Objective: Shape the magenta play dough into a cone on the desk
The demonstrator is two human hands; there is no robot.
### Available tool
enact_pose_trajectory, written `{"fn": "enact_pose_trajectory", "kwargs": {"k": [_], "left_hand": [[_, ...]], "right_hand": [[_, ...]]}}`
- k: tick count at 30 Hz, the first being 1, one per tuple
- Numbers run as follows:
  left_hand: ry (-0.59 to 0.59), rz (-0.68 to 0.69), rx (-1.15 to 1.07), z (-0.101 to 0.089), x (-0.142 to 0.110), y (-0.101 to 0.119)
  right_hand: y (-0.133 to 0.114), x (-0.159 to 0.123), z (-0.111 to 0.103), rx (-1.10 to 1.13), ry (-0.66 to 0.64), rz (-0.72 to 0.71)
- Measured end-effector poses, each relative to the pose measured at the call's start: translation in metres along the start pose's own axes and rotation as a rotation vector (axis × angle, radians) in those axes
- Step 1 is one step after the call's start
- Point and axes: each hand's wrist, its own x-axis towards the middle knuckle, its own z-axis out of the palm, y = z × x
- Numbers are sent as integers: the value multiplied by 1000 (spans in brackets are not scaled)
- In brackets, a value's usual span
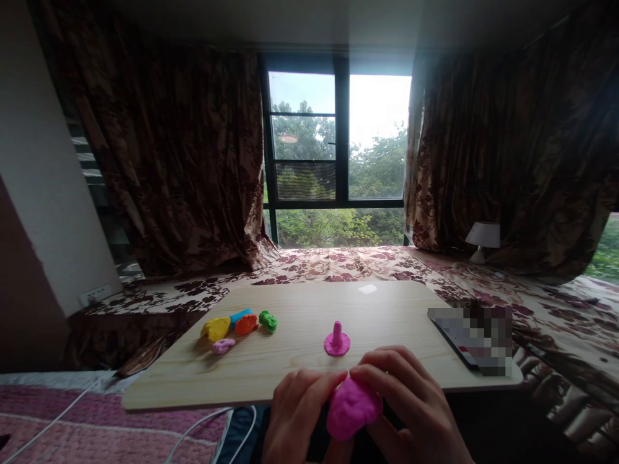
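A lump of magenta modelling clay (354, 408) is held between my two hands at the near edge of the table. My left hand (300, 412) grips it from the left, and my right hand (406, 399) wraps round its right side, with the fingertips of both meeting near its top. Its surface looks dented and uneven. Just beyond my hands, a magenta clay piece (337, 340) stands on the table, a flat round disc with a short upright post. My palms and the underside of the lump are hidden.
On the table (290, 367), to the left, lie lumps of yellow clay (216, 329), blue clay (240, 316), orange clay (245, 324), green clay (267, 321) and pale pink clay (223, 347). A partly blurred flat dark object (454, 335) lies at the right. White cables (207, 415) hang below the left front edge.
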Motion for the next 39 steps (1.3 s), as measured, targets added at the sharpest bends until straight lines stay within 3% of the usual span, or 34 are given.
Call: {"fn": "enact_pose_trajectory", "kwargs": {"k": [4,10,20,33,36,39], "left_hand": [[-129,142,94,-4,2,-7],[-125,162,121,-1,3,-8],[-62,33,7,11,-13,-13],[-142,8,-55,7,-7,-15],[-109,-55,-116,14,-13,-13],[-60,-220,-230,22,-19,-9]], "right_hand": [[1,-1,0,12,5,-14],[1,-1,0,-3,-38,-17],[-1,7,-1,6,16,-113],[2,1,4,2,73,-115],[1,1,5,13,73,-144],[2,-2,6,0,7,-64]]}}
